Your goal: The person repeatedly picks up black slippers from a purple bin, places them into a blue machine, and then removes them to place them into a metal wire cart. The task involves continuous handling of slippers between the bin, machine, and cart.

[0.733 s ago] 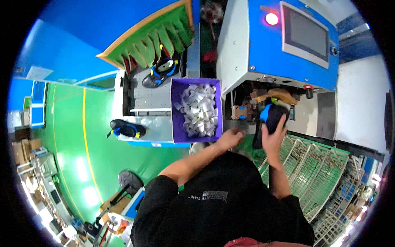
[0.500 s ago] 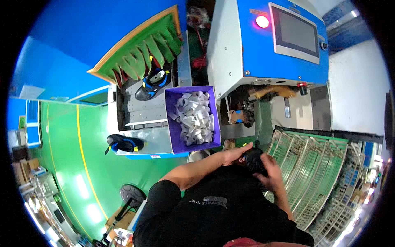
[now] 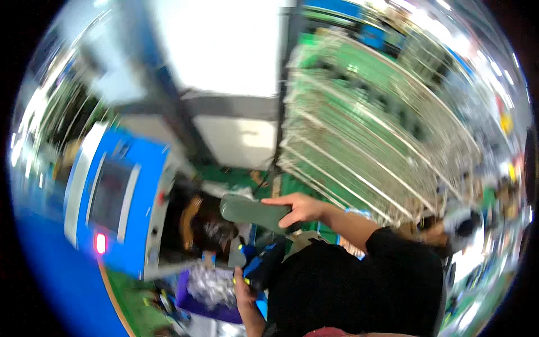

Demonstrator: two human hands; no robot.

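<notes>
My right hand (image 3: pixel 300 209) grips one end of a dark green shoe last (image 3: pixel 252 212), held out level in front of my body, with its rounded end pointing left. Lower and to the left, my left hand (image 3: pixel 243 286) is closed round a black and blue shoe (image 3: pixel 264 265) with small yellow tabs. The last and the shoe are apart. Motion blurs the shoe, so its opening is hard to make out.
A blue machine (image 3: pixel 126 185) with a screen and a lit red lamp stands at left. Near my left hand is a purple box (image 3: pixel 184 292) of whitish strips. A tall wire rack (image 3: pixel 359 135) fills the upper right.
My view has swung right, toward the rack. Both hands were together at a dark shoe; now they are apart, the green last in the right and the shoe in the left.
</notes>
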